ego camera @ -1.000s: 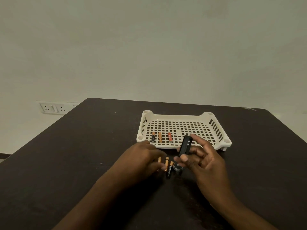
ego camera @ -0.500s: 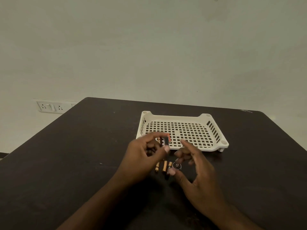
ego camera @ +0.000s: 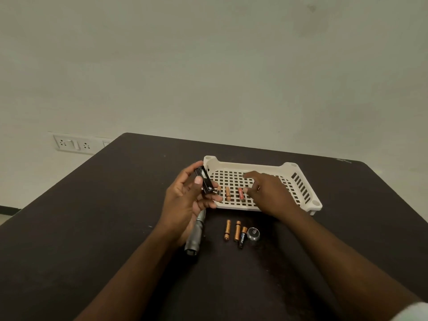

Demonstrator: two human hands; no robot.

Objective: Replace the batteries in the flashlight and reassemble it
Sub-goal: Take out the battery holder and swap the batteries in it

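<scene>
Head view: the left hand (ego camera: 185,200) is raised over the dark counter (ego camera: 92,228), thumb and fingers closed around a black battery holder (ego camera: 204,179) that tilts just beside the near-left corner of the white slotted tray (ego camera: 301,181). The right hand (ego camera: 268,193) reaches into the tray with fingers loosely spread and nothing in its grasp, fingertips just beside a red battery (ego camera: 241,194). An orange battery (ego camera: 228,193) lies to its left in the tray, and a third one (ego camera: 218,190) is partly hidden behind the left fingers. The silver flashlight body (ego camera: 195,235) lies on the counter under the left wrist. To its right, 3 batteries (ego camera: 236,230) lie side by side, with the round end cap (ego camera: 253,233) next to them.
</scene>
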